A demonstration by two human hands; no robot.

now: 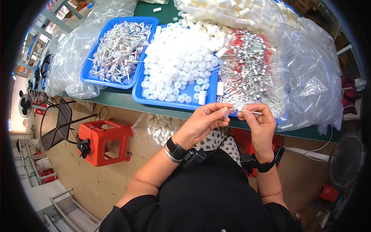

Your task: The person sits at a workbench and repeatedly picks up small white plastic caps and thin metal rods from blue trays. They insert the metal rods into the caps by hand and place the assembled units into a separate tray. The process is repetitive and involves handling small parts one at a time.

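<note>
One slender white rod (pixel 256 113) is being held just beyond the near right corner of the blue disc tray (pixel 212 87). Beneath that tray, a green table (pixel 116 101) is being largely covered. Well to the tray's right, a clear plastic bag (pixel 309 73) is being supported. Immediately left of the disc tray, disc-topped rods (pixel 119 50) are being carried by a second blue tray (pixel 106 82); immediately right of it, a red-and-white rod pile (pixel 251 65) is being spread. Near the disc tray's right corner, the rod is being pinched by thumb and forefinger in the right hand's (pixel 262 125) grip. Inside the tray, a white tube (pixel 202 97) and many translucent discs (pixel 174 62) are being contained. Closer to that corner, a small pale piece (pixel 226 113), partly hidden, is being pinched in the left hand's (pixel 201 123) grip.
</note>
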